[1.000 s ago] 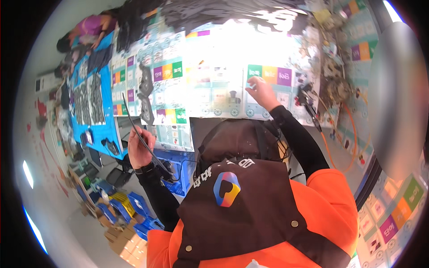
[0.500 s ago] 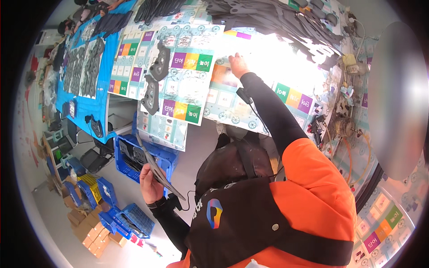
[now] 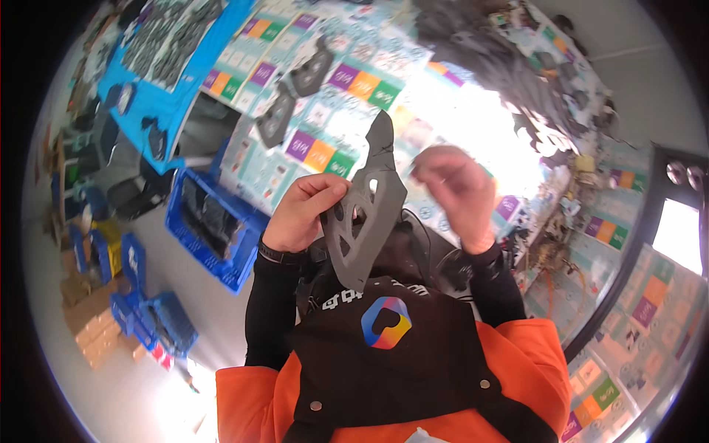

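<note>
My left hand pinches a flat dark grey moulded piece by its left edge. The piece stands roughly upright before my chest, with a narrow pointed top and several cut-out openings in its body. Just to its right hovers my right hand, smeared by motion, with fingers curled toward the piece. A gap shows between them, and I cannot make out whether those fingers hold anything. Two similar grey pieces lie on the printed sheet covering the table.
At the far right of the table is a heap of dark grey pieces. A blue cover with rows of grey parts lies far left. Below the table's left side stands a blue crate with dark contents. Cardboard boxes are stacked on the floor.
My left hand has brought the grey piece up and right, in front of my chest, its broad face now showing. My right hand has drawn back from the bright tabletop toward it. The view has shifted.
</note>
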`<action>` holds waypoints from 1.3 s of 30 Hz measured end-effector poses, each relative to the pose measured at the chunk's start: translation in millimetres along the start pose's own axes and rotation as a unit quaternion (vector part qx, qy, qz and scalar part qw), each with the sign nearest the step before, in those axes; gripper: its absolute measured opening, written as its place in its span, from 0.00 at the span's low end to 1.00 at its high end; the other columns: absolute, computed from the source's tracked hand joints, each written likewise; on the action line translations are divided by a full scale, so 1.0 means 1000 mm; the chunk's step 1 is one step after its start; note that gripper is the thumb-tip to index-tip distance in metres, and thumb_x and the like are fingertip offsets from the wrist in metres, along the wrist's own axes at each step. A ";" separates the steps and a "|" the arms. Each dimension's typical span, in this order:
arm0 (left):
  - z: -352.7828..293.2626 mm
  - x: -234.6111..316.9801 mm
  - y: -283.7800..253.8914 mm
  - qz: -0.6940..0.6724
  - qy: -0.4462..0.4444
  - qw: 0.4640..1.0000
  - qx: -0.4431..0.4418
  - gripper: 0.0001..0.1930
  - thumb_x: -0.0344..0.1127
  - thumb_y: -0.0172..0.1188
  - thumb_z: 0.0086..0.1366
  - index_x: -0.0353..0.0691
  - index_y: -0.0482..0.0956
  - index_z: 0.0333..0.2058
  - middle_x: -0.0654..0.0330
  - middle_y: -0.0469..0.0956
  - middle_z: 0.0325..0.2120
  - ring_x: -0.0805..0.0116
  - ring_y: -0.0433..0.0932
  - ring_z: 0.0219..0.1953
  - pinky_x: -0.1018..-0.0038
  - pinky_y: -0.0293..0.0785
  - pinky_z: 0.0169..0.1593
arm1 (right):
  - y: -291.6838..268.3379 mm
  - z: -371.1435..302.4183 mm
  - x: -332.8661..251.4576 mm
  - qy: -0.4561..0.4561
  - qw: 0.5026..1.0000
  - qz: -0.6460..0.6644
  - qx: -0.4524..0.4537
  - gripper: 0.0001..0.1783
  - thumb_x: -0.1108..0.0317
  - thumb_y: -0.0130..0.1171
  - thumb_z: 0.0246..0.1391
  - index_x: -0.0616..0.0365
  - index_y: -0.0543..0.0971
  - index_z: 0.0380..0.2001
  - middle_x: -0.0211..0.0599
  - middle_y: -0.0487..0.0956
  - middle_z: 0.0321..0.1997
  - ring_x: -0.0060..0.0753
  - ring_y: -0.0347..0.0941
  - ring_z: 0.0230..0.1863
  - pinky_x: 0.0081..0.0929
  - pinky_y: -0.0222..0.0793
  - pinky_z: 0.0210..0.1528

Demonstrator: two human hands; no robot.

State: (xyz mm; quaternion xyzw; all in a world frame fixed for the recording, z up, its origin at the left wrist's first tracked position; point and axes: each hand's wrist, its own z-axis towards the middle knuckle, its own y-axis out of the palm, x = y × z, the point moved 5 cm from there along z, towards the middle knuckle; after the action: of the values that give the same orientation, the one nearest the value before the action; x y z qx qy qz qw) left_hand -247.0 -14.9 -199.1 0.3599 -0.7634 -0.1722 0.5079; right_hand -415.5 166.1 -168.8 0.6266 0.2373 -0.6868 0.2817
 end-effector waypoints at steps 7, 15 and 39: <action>0.036 0.003 0.088 0.098 -0.013 0.991 -0.086 0.08 0.31 0.61 0.72 0.32 0.85 0.43 0.62 0.85 0.36 0.78 0.81 0.38 0.78 0.76 0.45 | -0.026 -0.045 -0.041 -0.086 0.986 0.135 0.053 0.13 0.83 0.67 0.55 0.69 0.80 0.44 0.47 0.81 0.50 0.35 0.78 0.52 0.32 0.73 0.56; 0.043 -0.003 0.124 0.185 -0.014 0.979 -0.089 0.07 0.30 0.64 0.70 0.32 0.86 0.42 0.64 0.85 0.36 0.79 0.79 0.38 0.80 0.74 0.46 | -0.057 -0.066 -0.067 -0.156 0.977 0.105 0.102 0.12 0.83 0.69 0.54 0.68 0.81 0.41 0.50 0.82 0.48 0.38 0.79 0.50 0.33 0.75 0.54; -0.003 -0.010 0.151 0.295 -0.006 0.946 -0.134 0.09 0.31 0.57 0.74 0.32 0.83 0.44 0.65 0.85 0.33 0.82 0.81 0.36 0.81 0.76 0.40 | -0.055 -0.100 -0.082 -0.186 0.982 -0.016 0.026 0.12 0.82 0.71 0.48 0.65 0.83 0.38 0.47 0.84 0.43 0.39 0.82 0.44 0.32 0.77 0.47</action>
State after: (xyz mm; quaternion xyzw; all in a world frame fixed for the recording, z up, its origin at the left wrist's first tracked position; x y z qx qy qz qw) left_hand -298.4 95.5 -109.6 0.0458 -0.8083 -0.1178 0.5751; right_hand -376.3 281.3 -99.2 0.4908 0.1727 -0.8018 0.2940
